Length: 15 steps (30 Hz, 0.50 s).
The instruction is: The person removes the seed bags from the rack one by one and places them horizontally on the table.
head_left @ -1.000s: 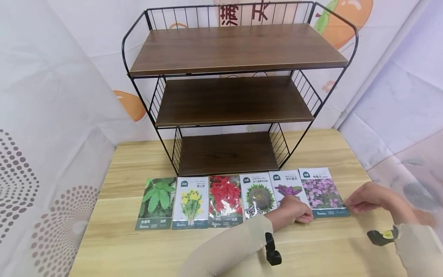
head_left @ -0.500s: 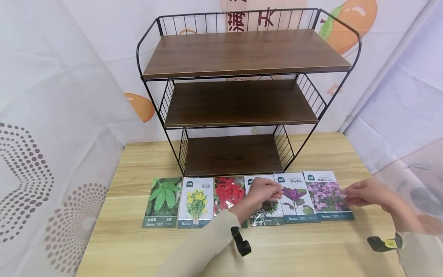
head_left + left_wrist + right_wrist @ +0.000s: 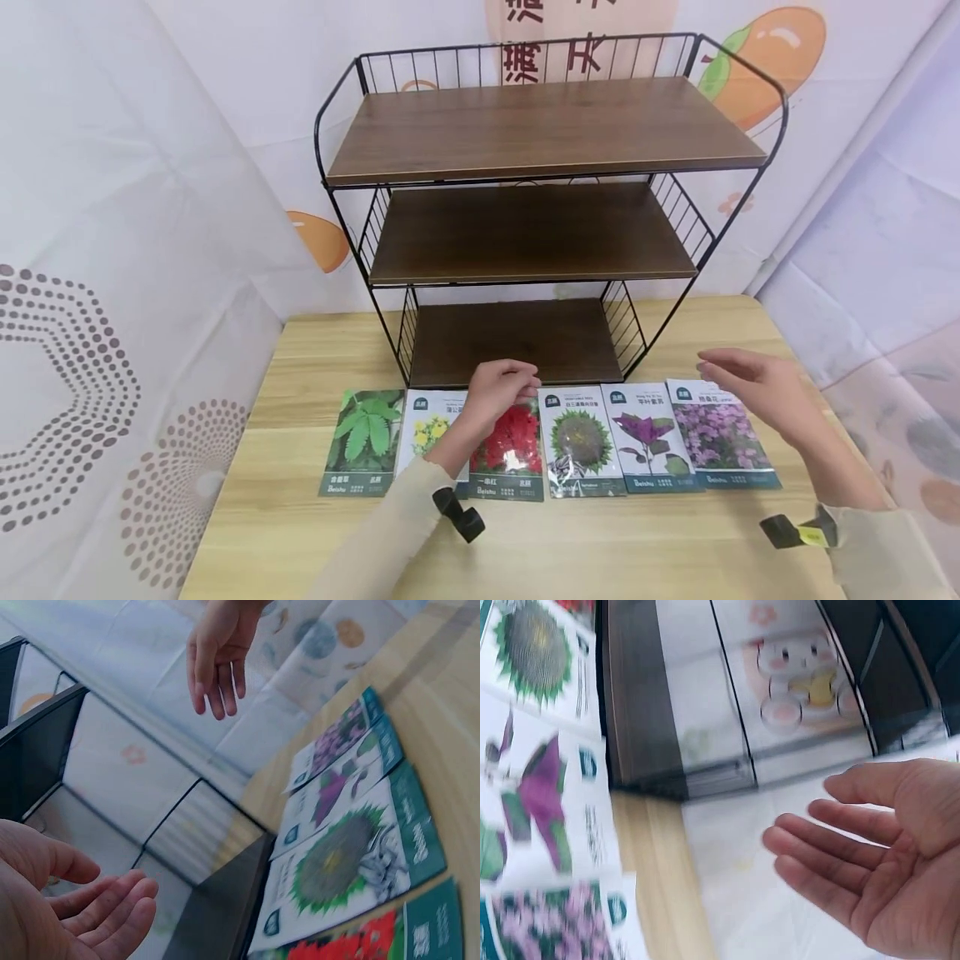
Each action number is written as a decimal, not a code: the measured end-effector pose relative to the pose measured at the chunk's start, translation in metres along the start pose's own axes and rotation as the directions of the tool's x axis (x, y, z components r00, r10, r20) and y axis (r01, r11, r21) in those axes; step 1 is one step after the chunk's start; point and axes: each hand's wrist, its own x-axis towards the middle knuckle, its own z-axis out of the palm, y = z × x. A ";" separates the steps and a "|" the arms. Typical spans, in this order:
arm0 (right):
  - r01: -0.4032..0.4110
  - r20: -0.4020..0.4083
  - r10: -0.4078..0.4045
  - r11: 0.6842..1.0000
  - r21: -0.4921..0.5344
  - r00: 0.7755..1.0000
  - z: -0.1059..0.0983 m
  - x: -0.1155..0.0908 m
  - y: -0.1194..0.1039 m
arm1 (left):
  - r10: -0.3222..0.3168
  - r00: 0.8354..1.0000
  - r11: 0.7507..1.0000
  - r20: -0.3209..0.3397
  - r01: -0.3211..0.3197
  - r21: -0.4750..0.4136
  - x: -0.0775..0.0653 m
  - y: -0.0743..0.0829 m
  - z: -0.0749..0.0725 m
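Note:
Several seed packets lie in a row along the front of the shelf. From the left they are a green-leaf packet [image 3: 362, 442], a yellow-flower packet [image 3: 427, 427], a red-flower packet [image 3: 517, 450], a sunflower packet [image 3: 583, 442], a purple-leaf packet [image 3: 651, 437] and a pink-flower packet [image 3: 722, 433]. Over the yellow and red packets hovers my left hand [image 3: 495, 396], fingers relaxed and holding nothing. My right hand [image 3: 757, 385] hangs above the pink-flower packet's upper right, its fingers loosely extended and its palm bare in the right wrist view.
A three-tier shelf [image 3: 540, 125] with dark boards and a black wire frame stands behind the packets. It rests on a light wooden table [image 3: 600, 542]. Printed white cloth [image 3: 187, 167] hangs at the back and both sides.
The left hand has moved leftward from the purple-leaf packet, passing over the sunflower packet. My right hand has lifted off the pink-flower packet's right edge. The view has shifted slightly.

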 end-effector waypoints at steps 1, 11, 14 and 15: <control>0.021 -0.025 -0.021 1.000 0.010 0.999 0.004 0.001 -0.006 | 0.011 1.000 1.000 -0.005 -0.011 -0.001 0.000 -0.001 -0.005; 0.174 -0.168 -0.157 0.981 0.090 0.973 0.046 0.016 -0.060 | 0.075 0.997 0.996 -0.035 -0.074 0.045 -0.005 -0.008 -0.034; 0.192 -0.186 -0.169 0.975 0.111 0.968 0.056 0.022 -0.069 | 0.097 0.994 0.994 -0.052 -0.094 0.058 -0.006 -0.009 -0.040; 0.195 -0.186 -0.171 0.974 0.118 0.968 0.059 0.023 -0.072 | 0.102 0.993 0.993 -0.058 -0.099 0.059 -0.006 -0.009 -0.041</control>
